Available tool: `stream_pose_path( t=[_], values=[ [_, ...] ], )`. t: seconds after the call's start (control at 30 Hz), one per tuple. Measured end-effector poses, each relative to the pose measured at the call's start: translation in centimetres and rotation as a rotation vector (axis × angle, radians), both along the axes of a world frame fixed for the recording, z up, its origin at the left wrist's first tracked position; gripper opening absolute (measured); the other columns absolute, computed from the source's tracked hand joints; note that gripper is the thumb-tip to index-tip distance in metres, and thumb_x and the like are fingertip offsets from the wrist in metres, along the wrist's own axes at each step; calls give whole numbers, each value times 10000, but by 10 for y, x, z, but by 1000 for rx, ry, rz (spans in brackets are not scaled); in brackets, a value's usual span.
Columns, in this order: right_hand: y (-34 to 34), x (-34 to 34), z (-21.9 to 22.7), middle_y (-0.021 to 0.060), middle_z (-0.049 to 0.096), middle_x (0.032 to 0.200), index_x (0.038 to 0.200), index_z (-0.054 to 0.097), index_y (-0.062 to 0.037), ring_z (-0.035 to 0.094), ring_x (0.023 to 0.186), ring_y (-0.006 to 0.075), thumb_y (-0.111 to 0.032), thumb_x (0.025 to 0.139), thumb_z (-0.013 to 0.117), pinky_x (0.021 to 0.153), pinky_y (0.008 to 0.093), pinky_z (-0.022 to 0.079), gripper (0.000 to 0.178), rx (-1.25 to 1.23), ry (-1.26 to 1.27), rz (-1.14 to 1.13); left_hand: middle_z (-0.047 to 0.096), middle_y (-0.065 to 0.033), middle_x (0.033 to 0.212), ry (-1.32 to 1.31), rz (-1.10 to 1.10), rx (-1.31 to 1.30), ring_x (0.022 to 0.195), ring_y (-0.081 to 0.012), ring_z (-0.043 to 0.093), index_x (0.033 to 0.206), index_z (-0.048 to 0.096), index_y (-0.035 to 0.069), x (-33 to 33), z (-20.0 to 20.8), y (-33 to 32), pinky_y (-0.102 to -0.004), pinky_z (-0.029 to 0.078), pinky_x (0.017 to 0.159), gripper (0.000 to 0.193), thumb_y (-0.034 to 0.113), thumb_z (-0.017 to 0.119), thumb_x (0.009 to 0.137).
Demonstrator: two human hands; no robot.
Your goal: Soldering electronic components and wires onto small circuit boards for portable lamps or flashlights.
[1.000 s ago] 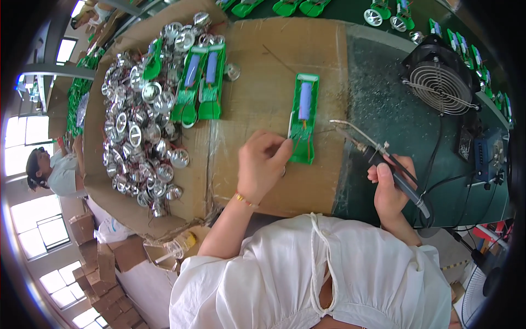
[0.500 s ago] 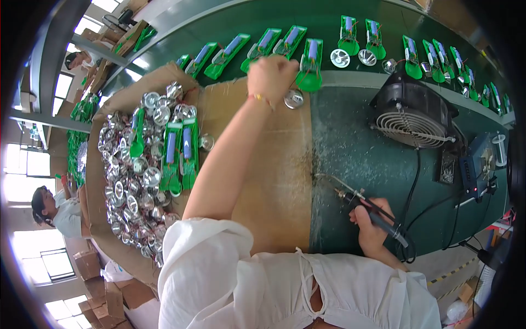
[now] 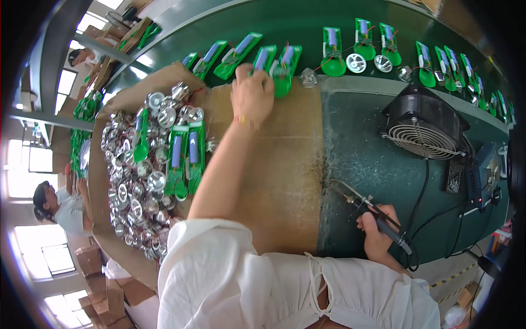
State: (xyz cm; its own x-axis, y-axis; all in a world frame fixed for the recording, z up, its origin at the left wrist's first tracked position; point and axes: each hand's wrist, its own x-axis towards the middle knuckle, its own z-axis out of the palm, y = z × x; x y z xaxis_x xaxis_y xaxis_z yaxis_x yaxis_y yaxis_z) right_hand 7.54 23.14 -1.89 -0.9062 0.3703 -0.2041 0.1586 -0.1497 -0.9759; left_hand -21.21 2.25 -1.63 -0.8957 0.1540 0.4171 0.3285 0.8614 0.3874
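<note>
My left hand (image 3: 252,98) reaches to the far edge of the cardboard work surface. Its fingers are bent round the near end of a green plastic housing (image 3: 265,56) with a blue battery cell; the fingertips are partly hidden. Just right of it, a second green housing with a battery (image 3: 286,71) lies tilted at the cardboard's edge. Low on the right, my right hand (image 3: 378,233) grips a soldering iron (image 3: 386,226) with a thin metal feed tube, its tip pointing left over the green bench. A silvery reflector cup (image 3: 309,78) sits beyond the cardboard.
An open carton (image 3: 98,181) at left is heaped with reflector cups (image 3: 137,181), with several green housings (image 3: 176,159) on top. More housings line the far shelf (image 3: 307,33). A black fan (image 3: 419,118) and a blue soldering station (image 3: 482,178) with cables stand right.
My left hand has opened from its bunched pose and come down slightly left onto a housing. Two housings beside it have come nearer. My right hand keeps the soldering iron; the view has shifted slightly.
</note>
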Motion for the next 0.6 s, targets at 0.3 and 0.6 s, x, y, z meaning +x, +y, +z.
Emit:
stream_pose_path(
  t=[0.3,0.6],
  values=[
    [-5,1,0,88,577,678,893,507,22,549,558,112,-76,807,581,508,213,442,150,105,119,-72,424,-169,1219,-126,-90,-28,1191,-409,324,729,608,68,210,24,-26,-493,280,949,103,164,630,697],
    [-12,3,-1,92,583,670,894,521,23,544,545,111,-110,808,600,506,208,437,177,120,157,-83,414,-65,1264,231,267,-779,1248,-300,286,1001,595,169,148,41,-82,-527,214,979,238,138,555,768]
  ],
)
